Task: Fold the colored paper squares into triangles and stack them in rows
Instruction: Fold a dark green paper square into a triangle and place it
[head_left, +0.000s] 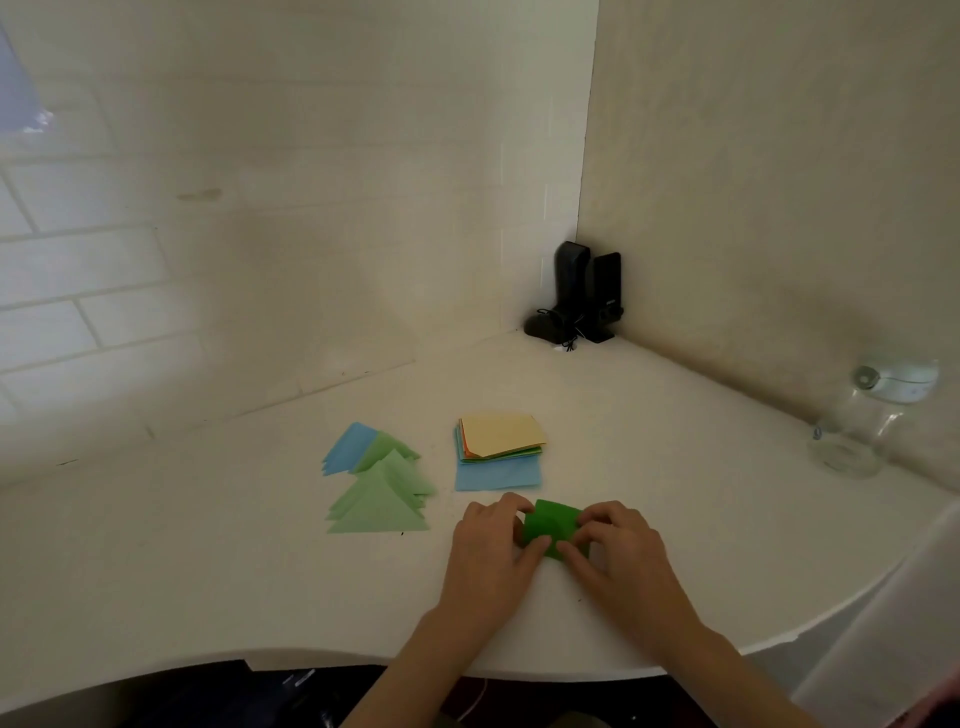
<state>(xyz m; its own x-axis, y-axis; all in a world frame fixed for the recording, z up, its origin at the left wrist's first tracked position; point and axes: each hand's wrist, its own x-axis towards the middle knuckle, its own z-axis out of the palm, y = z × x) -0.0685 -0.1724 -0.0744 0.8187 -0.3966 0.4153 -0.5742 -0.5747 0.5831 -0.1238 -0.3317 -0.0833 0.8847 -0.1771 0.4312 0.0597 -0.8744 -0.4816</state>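
Note:
A dark green paper square (549, 525) lies bent on the white table, held between both hands. My left hand (491, 551) pinches its left side, and my right hand (618, 551) pinches its right side with curled fingers. To the left lie folded triangles: light green ones (379, 506) fanned in front and blue ones (347, 449) behind them. A stack of unfolded colored squares (501, 436), cream on top, sits just beyond my hands on a blue sheet (496, 475).
Black speakers (584, 293) stand in the far corner against the wall. A clear glass jar (862, 421) lies at the right edge of the table. The curved table edge (311, 657) runs near my forearms.

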